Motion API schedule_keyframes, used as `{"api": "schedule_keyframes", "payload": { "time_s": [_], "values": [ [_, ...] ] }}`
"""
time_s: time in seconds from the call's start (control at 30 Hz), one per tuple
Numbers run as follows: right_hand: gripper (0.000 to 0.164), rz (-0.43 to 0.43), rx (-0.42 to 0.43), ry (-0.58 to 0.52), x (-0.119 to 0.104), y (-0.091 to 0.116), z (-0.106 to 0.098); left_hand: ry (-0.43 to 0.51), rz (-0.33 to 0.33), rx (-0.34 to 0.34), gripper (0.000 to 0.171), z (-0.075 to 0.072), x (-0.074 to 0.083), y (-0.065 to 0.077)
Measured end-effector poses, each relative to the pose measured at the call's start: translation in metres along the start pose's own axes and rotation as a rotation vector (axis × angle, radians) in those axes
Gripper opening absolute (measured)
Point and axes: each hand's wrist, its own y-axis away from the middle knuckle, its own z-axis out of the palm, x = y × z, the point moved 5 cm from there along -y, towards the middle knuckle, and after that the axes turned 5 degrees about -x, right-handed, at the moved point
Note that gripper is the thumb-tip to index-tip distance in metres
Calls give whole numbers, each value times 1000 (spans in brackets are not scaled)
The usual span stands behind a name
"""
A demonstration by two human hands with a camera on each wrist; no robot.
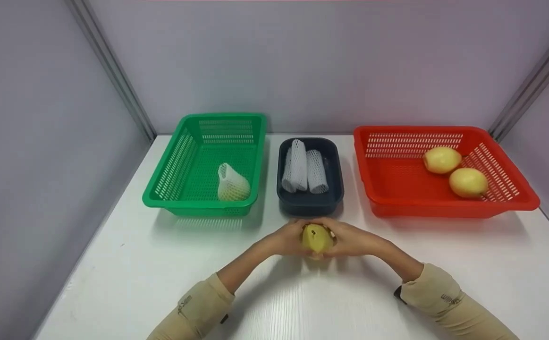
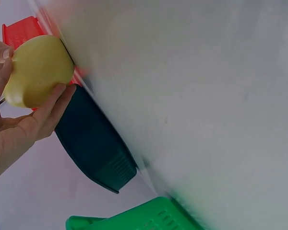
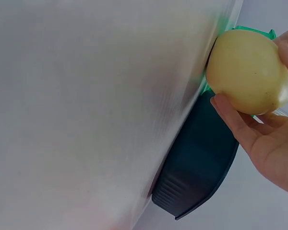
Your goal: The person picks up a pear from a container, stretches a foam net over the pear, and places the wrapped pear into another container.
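Both forearms angle inward over the white table [image 1: 274,302], and here the left hand [image 1: 288,239] and right hand [image 1: 350,240] grip one yellow fruit [image 1: 317,239], fingers curved about its sides. It's right between them, just on the near side of the dark bin [image 1: 310,207].

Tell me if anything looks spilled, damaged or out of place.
Nothing stands out: two pears sit in the red basket, a netted pear in the green basket, white nets in the dark tub, and the left fingers and right fingers hold another pear.
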Motion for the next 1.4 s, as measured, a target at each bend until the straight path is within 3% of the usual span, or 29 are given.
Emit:
{"api": "schedule_keyframes", "payload": {
  "time_s": [0.13, 0.23, 0.33, 0.43, 0.53, 0.63, 0.73, 0.87, 1.03, 1.13, 1.27, 1.4],
  "values": [
    [70, 23, -3, -38, 0, 0, -4, 46, -42, -27, 72, -9, 1, 5],
    [72, 41, -9, -96, -2, 1, -11, 86, -53, -3, 76, -22, 4, 8],
    [73, 39, 11, -136, -5, 1, -22, 164, -24, 103, 74, -36, 7, 8],
    [70, 31, 68, -161, -8, 1, -33, 267, 11, 262, 59, -47, 6, 5],
    [64, 40, 150, -176, -11, -1, -45, 294, 15, 432, 44, -52, 3, 1],
    [58, 63, 241, -181, -12, -5, -54, 269, -41, 557, 43, -53, -3, -3],
    [53, 103, 324, -171, -10, -10, -61, 303, -124, 623, 52, -52, -11, -8],
    [49, 172, 394, -160, -6, -16, -69, 461, -231, 649, 64, -50, -21, -15],
    [46, 226, 449, -161, -2, -23, -78, 707, -340, 617, 71, -46, -33, -24],
    [46, 247, 471, -149, 1, -27, -82, 804, -387, 596, 73, -43, -40, -28],
    [46, 265, 497, -100, 7, -34, -86, 850, -420, 574, 70, -40, -47, -29],
    [44, 290, 534, -12, 14, -45, -88, 842, -413, 567, 65, -40, -53, -29]
  ]
}}
